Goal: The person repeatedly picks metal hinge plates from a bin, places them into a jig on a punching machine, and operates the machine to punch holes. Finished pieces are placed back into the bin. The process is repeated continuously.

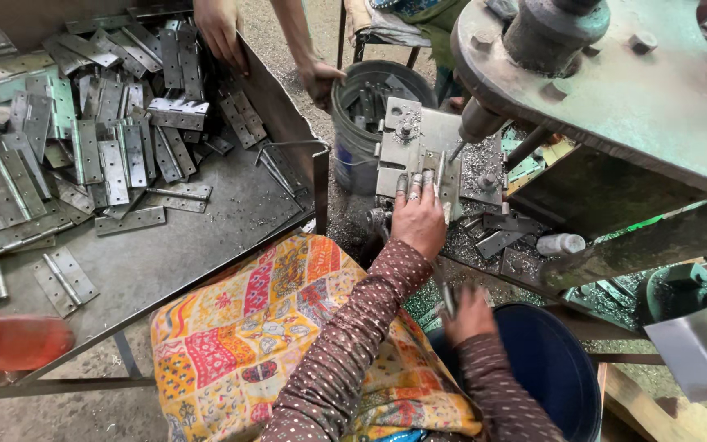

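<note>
Hinge plate [409, 155] on drill jig at 12 o'clock, pressed flat by left hand [419, 217], fingers spread. Right hand [470, 313] at 5 o'clock, blurred, clamped on metal piece [448, 299] over blue bucket [558, 368]. Hinge pile [100, 139] at 10 o'clock.

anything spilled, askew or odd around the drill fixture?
Yes. Shiny metal shavings are strewn over the grey steel fixture plate under the drill and the bench around it. On the sheet-metal tray, the flat grey steel hinges lie in a loose, overlapping heap, not stacked. The left hand rests on the plate.
</note>
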